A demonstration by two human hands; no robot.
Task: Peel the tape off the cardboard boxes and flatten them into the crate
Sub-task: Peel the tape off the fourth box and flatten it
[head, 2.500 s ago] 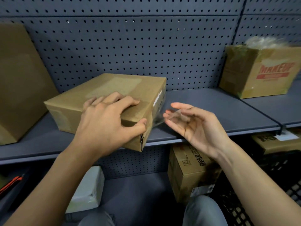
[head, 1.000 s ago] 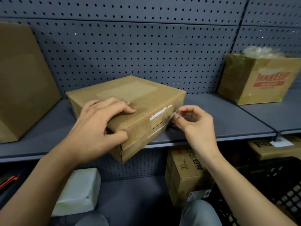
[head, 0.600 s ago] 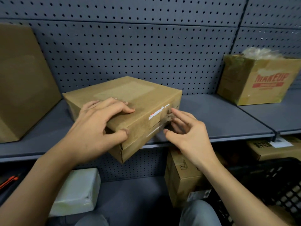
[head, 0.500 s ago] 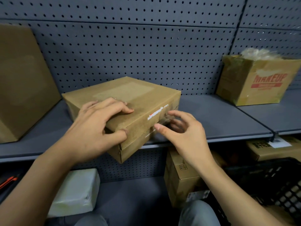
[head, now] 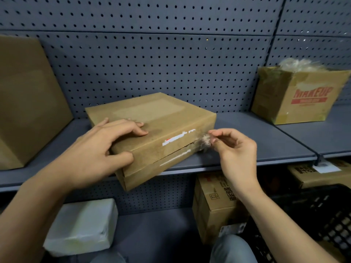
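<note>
Left hand (head: 98, 149) grips the near left corner of the flat cardboard box (head: 161, 118), fingers spread over the top, thumb pressed on the side face. The box sits askew on the grey shelf (head: 266, 147), with its near corner hanging past the shelf edge below the left hand.

Right hand (head: 235, 147) is just off the box's right corner and pinches a crumpled bit of clear tape (head: 204, 142) between thumb and forefinger, the other fingers loosely curled. The tape runs from the pinch back to the box side by the seam; how much is stuck there, cannot tell. White and red label scraps show on that side face, between the two hands.

Black crate (head: 322, 215) is below the right hand, under the shelf, only partly in view. A printed carton (head: 214, 204) stands under the right wrist, just left of the crate.

A big plain box (head: 28, 103) is on the shelf left of the left hand. A box marked MAKEUP (head: 296, 95) is far right of the right hand, with pale stuffing on top. A white packet (head: 81, 226) lies below the left forearm. The pegboard wall (head: 152, 59) is behind everything.
</note>
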